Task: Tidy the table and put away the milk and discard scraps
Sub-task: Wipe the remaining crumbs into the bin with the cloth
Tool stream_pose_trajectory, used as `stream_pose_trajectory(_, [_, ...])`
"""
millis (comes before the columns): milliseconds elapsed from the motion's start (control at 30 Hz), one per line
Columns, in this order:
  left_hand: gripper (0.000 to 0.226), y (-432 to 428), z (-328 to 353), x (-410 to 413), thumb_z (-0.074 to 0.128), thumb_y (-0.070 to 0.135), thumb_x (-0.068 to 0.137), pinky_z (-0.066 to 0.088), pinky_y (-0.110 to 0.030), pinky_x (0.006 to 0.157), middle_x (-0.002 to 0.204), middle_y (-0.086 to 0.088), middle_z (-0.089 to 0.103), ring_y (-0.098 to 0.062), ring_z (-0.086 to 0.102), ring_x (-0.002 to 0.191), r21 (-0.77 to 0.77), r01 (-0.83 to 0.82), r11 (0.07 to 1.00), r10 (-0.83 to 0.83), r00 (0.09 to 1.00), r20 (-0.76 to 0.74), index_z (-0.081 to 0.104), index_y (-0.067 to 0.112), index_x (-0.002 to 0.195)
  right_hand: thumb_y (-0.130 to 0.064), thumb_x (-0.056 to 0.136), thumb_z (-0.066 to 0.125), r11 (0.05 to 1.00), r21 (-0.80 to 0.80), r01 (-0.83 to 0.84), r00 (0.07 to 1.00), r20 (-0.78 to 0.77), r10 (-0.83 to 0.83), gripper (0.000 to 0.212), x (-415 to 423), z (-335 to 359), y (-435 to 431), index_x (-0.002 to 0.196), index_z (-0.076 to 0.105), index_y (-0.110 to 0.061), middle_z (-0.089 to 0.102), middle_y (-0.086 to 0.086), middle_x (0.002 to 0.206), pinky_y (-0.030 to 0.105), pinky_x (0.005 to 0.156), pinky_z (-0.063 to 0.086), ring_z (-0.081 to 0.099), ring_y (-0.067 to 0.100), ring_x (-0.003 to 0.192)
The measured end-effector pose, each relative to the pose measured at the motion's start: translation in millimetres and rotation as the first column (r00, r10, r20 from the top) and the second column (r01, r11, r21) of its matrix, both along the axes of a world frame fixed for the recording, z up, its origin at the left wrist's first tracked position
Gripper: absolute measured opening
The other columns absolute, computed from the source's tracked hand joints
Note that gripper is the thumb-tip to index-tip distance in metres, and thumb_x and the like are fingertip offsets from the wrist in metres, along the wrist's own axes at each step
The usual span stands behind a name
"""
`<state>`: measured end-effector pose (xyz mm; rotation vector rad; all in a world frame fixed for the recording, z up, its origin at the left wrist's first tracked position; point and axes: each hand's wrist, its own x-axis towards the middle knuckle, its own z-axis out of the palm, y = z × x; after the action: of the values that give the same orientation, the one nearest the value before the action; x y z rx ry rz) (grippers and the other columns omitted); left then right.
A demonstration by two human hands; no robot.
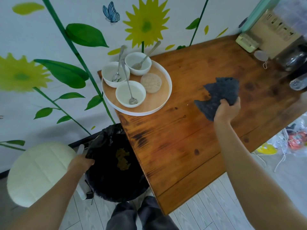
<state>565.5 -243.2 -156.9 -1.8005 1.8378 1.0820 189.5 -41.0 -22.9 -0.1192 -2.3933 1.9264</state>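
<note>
My right hand (227, 109) grips a dark grey cloth (219, 92) that lies spread on the wooden table (174, 146). My left hand (81, 163) holds the rim of a black bin bag (114, 163) standing on the floor against the table's left edge, with brownish scraps inside. At the table's far left corner a round tray (159, 103) carries three white bowls (130, 93), each with a spoon, and a round beige lid or coaster (151, 83). A few small crumbs lie on the wood left of the cloth. No milk container is clearly visible.
A round pale stool (38, 173) stands left of the bin. At the back right of the table are a cardboard box (274, 30), a green holder (247, 42) and dark bottles (295, 63). Bags and cords lie on the floor at the right (282, 143).
</note>
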Motion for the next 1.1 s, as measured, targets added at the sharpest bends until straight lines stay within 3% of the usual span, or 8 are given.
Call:
stream_pose_trajectory(233, [0.019,-5,2,-4,0.061,0.007,0.08,0.039,-0.029,0.066,0.063,-0.012,0.05,-0.028,0.054,0.07,0.009,0.001,1.0,-0.001,1.0,0.004,0.051,0.003,0.065,-0.004,0.084,0.047,0.919,0.392,-0.043,0.989,-0.116,0.096,0.015,-27,-19,-17,0.089,0.048,-0.018,0.056,-0.002,0.086,0.023,0.065,0.044,0.052,0.013,0.077])
stream_pose_trajectory(567, [0.009,-4,5,-8,0.06,0.005,0.08,0.034,-0.029,0.057,0.06,-0.011,0.049,-0.027,0.052,0.065,-0.009,-0.018,1.0,0.018,1.0,0.021,0.057,-0.003,0.077,0.0,0.082,0.042,0.877,0.471,-0.099,0.989,-0.048,0.137,0.019,-36,-39,-29,0.09,0.051,-0.015,0.057,-0.001,0.089,0.031,0.069,0.045,0.054,0.017,0.081])
stream_pose_trajectory(667, [0.026,-3,9,-11,0.059,0.005,0.08,0.033,-0.029,0.055,0.057,-0.01,0.048,-0.026,0.051,0.061,-0.017,-0.015,1.0,0.016,0.999,0.045,0.061,-0.003,0.104,-0.003,0.088,0.043,0.663,0.655,-0.363,0.93,0.206,0.306,0.026,-39,-61,-32,0.112,0.053,-0.006,0.054,0.003,0.102,0.029,0.078,0.04,0.053,0.021,0.095])
stream_pose_trajectory(767, [0.055,-2,10,-13,0.059,0.005,0.08,0.031,-0.027,0.05,0.055,-0.008,0.048,-0.021,0.045,0.051,-0.017,0.014,1.0,-0.013,0.997,0.082,0.044,-0.012,0.13,-0.011,0.09,0.044,0.354,0.761,-0.544,0.826,0.411,0.386,0.05,-33,-83,-34,0.139,0.037,-0.013,0.036,0.011,0.146,0.043,0.108,0.033,0.031,0.03,0.137])
stream_pose_trajectory(833, [0.058,-1,12,-13,0.059,0.005,0.08,0.031,-0.025,0.049,0.054,-0.008,0.048,-0.021,0.044,0.05,-0.014,0.019,1.0,-0.017,0.996,0.086,0.041,-0.013,0.132,-0.013,0.09,0.044,0.28,0.774,-0.568,0.802,0.445,0.398,0.06,-24,-83,-38,0.146,0.025,-0.02,0.014,0.008,0.157,0.047,0.115,0.021,0.012,0.029,0.144])
stream_pose_trajectory(933, [0.05,0,10,-11,0.059,0.004,0.08,0.031,-0.026,0.05,0.054,-0.009,0.048,-0.024,0.047,0.052,-0.009,0.016,1.0,-0.015,0.996,0.083,0.048,-0.011,0.127,-0.011,0.089,0.045,0.233,0.773,-0.591,0.766,0.447,0.462,0.063,-12,-81,-44,0.147,0.023,-0.02,0.011,0.008,0.158,0.046,0.115,0.023,0.01,0.029,0.145])
stream_pose_trajectory(1033, [0.012,2,13,-12,0.058,0.005,0.08,0.031,-0.028,0.053,0.059,-0.011,0.047,-0.034,0.06,0.074,-0.01,-0.013,1.0,0.014,0.997,0.073,0.063,-0.001,0.09,-0.008,0.086,0.047,0.183,0.789,-0.587,0.713,0.396,0.578,0.063,15,-81,-47,0.145,0.03,-0.017,0.018,0.011,0.156,0.043,0.113,0.027,0.018,0.031,0.143])
stream_pose_trajectory(1100, [0.032,2,10,-11,0.059,0.005,0.079,0.033,-0.027,0.052,0.059,-0.01,0.049,-0.03,0.057,0.063,-0.002,-0.041,0.999,0.041,0.997,0.067,0.061,-0.002,0.111,-0.009,0.086,0.049,0.138,0.799,-0.586,0.664,0.375,0.647,0.062,46,-82,-48,0.145,0.031,-0.016,0.019,0.011,0.156,0.041,0.115,0.023,0.019,0.029,0.143])
